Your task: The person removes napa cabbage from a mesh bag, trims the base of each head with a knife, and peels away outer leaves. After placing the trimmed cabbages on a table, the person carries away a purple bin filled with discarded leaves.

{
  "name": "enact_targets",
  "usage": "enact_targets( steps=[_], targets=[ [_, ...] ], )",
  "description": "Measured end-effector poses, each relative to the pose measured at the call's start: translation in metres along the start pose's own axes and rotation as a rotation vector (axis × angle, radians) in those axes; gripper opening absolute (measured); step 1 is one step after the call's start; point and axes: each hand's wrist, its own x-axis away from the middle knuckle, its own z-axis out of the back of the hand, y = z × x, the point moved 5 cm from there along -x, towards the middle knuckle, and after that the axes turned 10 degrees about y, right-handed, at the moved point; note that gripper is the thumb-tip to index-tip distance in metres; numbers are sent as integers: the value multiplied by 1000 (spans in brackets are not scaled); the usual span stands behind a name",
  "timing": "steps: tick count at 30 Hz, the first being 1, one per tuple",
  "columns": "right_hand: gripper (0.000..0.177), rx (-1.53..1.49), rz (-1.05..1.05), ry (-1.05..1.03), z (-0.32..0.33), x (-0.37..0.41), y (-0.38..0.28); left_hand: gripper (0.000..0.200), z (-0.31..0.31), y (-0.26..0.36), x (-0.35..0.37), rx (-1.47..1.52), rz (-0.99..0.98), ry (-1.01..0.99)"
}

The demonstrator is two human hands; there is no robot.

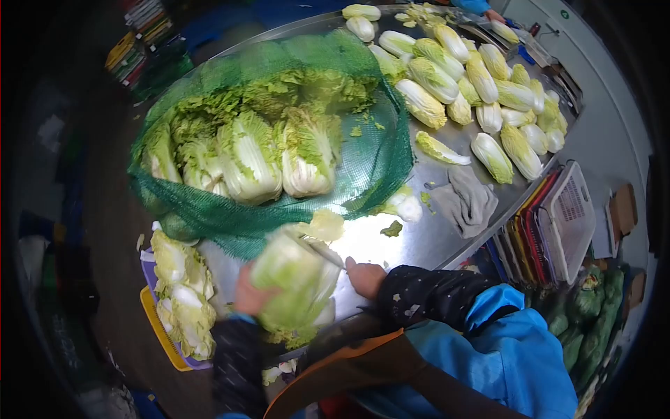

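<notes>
My left hand, blurred by motion, grips the side of a large napa cabbage just in front of me. In my right hand is a knife, its blade lying against the stem end of that cabbage. A pale cut leaf is beside the stem end. Beyond my hands, a green mesh sack lies open with several untrimmed napa cabbages inside. A cut-off cabbage piece and a small dark leaf scrap lie on the metal table.
Several trimmed cabbages cover the table's far right. A grey cloth lies near the right edge. Stacked plastic baskets stand beside that edge. On the left, purple and yellow baskets hold cabbages. Another person's hand shows at the far end.
</notes>
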Motion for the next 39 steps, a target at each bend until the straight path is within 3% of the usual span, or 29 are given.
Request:
enact_targets(
  steps=[1,2,4,5,7,9,11,13,15,16,19,21,23,25,27,28,29,30,32,35,36,37,39],
  targets=[
    [15,-3,16,2,-1,2,-2,89,14,-31,-29,229,183,-111],
    [15,22,8,4,2,3,-4,89,18,-20,-33,227,176,-98],
    [15,29,12,45,5,3,-2,94,51,51,-20,-425,-364,728],
    [15,25,6,53,3,3,-1,94,38,77,-7,-424,-375,724],
    [15,-9,-2,88,2,4,1,101,-19,114,22,-792,-418,111],
    [14,51,5,100,1,4,3,109,-9,97,-7,-887,-450,93],
    [14,39,-3,110,-2,4,4,109,38,89,-40,-421,-388,513],
    [15,-1,-16,129,0,4,4,105,66,106,-60,-343,-341,544],
    [17,15,-9,110,1,4,5,102,58,92,-80,-884,106,6],
    [19,23,-19,94,2,2,5,103,54,85,-89,-804,-3,-11],
    [22,26,-121,115,11,1,13,106,47,94,-83,-904,70,-101],
    [22,3,-171,204,17,4,28,98,53,82,-78,-882,8,-19],
    [23,-42,-270,380,21,8,50,89,62,48,-88,-479,89,-15],
    [21,-64,-215,409,34,14,62,81,60,49,-76,-430,114,-12],
    [18,-99,-153,443,47,27,58,76,62,74,-53,-525,2,185],
    [16,-166,-38,509,56,37,45,68,56,59,-49,-449,-130,229],
    [14,-237,77,570,61,48,32,68,56,41,-53,-450,-122,221],
    [13,-258,38,509,57,49,25,66,57,32,-59,-350,-46,143],
    [19,-413,150,486,47,49,7,59,58,17,-64,-142,97,40],
    [29,-652,289,444,52,47,-34,49,58,-25,-59,83,208,89],
    [48,-709,392,462,40,38,-35,44,56,-5,-34,302,312,83],
    [48,-710,392,463,52,37,-45,40,49,24,-1,521,417,73],
    [53,-1007,58,161,74,29,-64,40,37,31,40,700,402,135]
  ],
)
